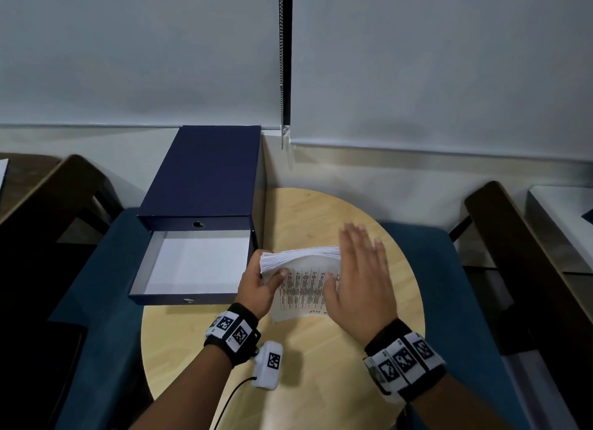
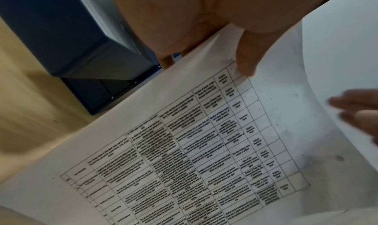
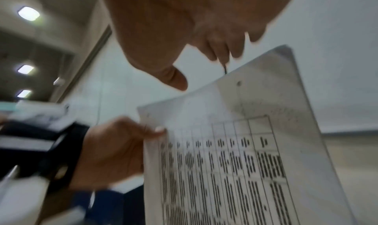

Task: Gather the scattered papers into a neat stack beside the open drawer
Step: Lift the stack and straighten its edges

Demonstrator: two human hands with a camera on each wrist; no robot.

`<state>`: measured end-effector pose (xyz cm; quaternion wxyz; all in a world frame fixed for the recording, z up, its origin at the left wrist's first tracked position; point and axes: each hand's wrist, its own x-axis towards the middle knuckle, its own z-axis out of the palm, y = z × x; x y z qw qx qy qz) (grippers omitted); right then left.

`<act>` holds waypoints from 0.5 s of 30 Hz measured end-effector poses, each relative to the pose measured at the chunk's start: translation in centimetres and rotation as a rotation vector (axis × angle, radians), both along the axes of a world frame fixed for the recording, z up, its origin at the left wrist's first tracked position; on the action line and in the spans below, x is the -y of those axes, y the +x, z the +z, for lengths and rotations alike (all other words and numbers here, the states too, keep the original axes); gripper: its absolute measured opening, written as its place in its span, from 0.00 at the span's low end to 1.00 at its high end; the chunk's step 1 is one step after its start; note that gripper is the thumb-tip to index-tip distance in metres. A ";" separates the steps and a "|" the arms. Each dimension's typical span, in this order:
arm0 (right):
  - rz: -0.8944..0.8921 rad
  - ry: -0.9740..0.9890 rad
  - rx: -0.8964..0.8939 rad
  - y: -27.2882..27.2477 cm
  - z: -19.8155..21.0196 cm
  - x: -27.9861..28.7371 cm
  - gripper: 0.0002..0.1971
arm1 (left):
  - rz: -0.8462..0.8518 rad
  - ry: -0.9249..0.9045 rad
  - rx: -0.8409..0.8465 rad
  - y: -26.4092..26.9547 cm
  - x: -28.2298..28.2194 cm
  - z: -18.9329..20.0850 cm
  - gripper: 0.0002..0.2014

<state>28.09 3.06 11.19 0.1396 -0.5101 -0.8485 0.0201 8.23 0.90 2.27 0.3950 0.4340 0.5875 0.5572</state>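
Head view: printed sheets already gathered, upright, pinched by left hand just right of navy drawer; right hand flat, fingers straight, beside them. Squaring and laying down probably left.

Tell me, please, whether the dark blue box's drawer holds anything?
Empty: the pulled-out drawer shows only its bare white floor.

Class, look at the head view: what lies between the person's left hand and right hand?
The stack of papers: the left hand grips its left edge, the open right hand is at its right side. Head view shows it.
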 end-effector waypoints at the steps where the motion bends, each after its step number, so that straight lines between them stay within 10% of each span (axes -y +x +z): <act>1: -0.008 0.008 0.018 0.2 0.1 -0.1 0.41 | 0.002 -0.004 0.014 0.0 0.0 0.0 0.11; 10: 0.013 0.011 0.096 1.9 -0.8 -0.7 0.42 | 0.000 -0.012 0.085 0.0 -0.4 0.3 0.11; 15: -0.132 -0.180 -0.509 5.1 -2.2 -3.3 0.47 | 0.031 -0.013 0.143 0.0 -0.4 0.6 0.11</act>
